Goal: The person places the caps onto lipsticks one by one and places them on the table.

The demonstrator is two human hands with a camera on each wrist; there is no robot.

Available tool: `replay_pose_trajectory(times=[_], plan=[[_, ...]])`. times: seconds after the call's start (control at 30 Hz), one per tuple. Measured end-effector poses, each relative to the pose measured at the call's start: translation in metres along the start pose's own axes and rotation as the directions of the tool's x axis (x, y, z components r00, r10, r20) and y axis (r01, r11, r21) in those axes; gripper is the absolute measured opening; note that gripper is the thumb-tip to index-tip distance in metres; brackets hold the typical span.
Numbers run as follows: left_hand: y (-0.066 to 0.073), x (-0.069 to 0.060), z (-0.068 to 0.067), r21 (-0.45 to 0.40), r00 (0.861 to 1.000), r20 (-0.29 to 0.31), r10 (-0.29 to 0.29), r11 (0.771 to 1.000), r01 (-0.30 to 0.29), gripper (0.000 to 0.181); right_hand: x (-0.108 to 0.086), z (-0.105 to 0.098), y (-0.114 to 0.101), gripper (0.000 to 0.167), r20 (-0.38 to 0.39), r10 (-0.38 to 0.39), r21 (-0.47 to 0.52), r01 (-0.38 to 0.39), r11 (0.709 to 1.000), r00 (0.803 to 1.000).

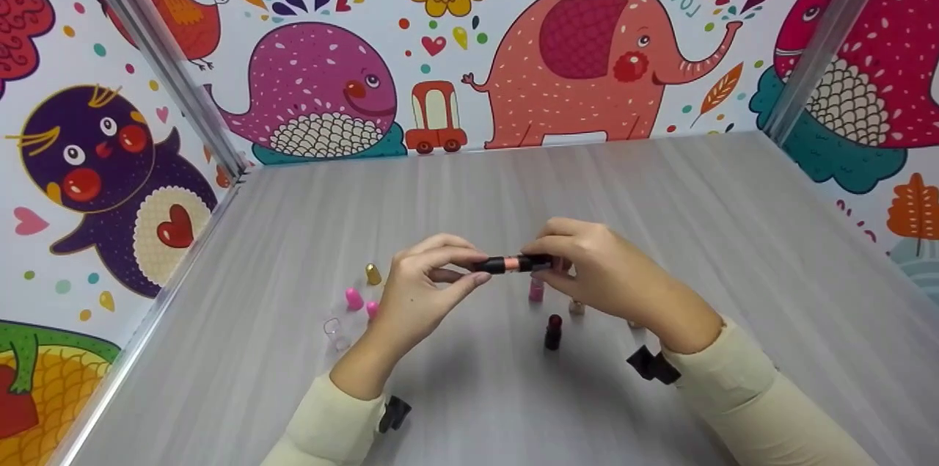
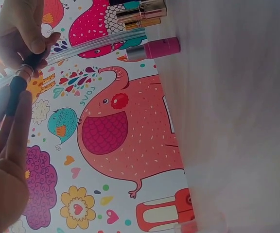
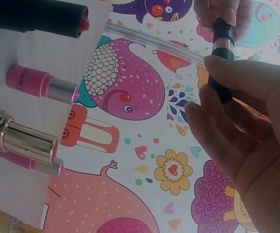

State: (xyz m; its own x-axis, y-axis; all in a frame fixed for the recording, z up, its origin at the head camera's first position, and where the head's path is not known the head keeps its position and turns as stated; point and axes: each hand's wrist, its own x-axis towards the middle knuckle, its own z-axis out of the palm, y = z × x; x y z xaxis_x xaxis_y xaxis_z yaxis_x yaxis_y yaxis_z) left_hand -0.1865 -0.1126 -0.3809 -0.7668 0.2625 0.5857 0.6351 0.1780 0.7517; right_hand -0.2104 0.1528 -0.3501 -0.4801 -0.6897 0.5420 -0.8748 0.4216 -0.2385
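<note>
A black lipstick tube (image 1: pixel 511 264) with a coral band round its middle is held level above the table, between both hands. Thumb and fingers of the left hand (image 1: pixel 425 286) pinch its left end. At the other end, the right hand (image 1: pixel 605 271) grips it, with the fingers partly covering that black part. In the right wrist view, the thumb lies along the tube (image 3: pixel 222 92). Below the right hand stand an open dark red lipstick (image 1: pixel 553 332), a pink lipstick (image 1: pixel 536 291) and a small gold-toned one (image 1: pixel 576 307), partly hidden by the hand.
Left of the left hand lie a gold cap (image 1: pixel 373 274), two pink caps (image 1: pixel 354 298) and a clear cap (image 1: pixel 337 335). In the right wrist view, a gold lipstick (image 3: pixel 30 141) stands among several others. Printed wall panels (image 1: pixel 440 84) enclose the grey table (image 1: pixel 352 202).
</note>
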Motion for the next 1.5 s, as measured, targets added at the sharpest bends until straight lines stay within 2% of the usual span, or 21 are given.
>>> replay_pose_trajectory(times=[0.53, 0.77, 1.17, 1.5], plan=[[0.003, -0.001, -0.001, -0.027, 1.000, 0.005, -0.013, 1.000, 0.013, 0.019, -0.001, 0.001, -0.003, 0.030, -0.046, -0.052, 0.022, 0.053, 0.998, 0.998], [0.005, -0.001, -0.001, -0.030, 1.000, 0.003, -0.013, 0.999, 0.013, 0.018, 0.000, 0.000, -0.007, 0.029, -0.046, -0.046, 0.011, 0.046, 0.999, 0.998], [0.007, -0.001, -0.001, -0.026, 1.000, 0.006, 0.009, 1.000, -0.009, 0.018, 0.000, -0.002, -0.008, 0.031, -0.077, -0.102, -0.005, 0.102, 0.995, 0.992], [0.007, -0.001, 0.000, -0.033, 1.000, 0.004, 0.022, 0.999, -0.022, 0.017, 0.000, -0.003, -0.011, 0.030, -0.070, -0.092, -0.021, 0.091, 0.996, 0.993]])
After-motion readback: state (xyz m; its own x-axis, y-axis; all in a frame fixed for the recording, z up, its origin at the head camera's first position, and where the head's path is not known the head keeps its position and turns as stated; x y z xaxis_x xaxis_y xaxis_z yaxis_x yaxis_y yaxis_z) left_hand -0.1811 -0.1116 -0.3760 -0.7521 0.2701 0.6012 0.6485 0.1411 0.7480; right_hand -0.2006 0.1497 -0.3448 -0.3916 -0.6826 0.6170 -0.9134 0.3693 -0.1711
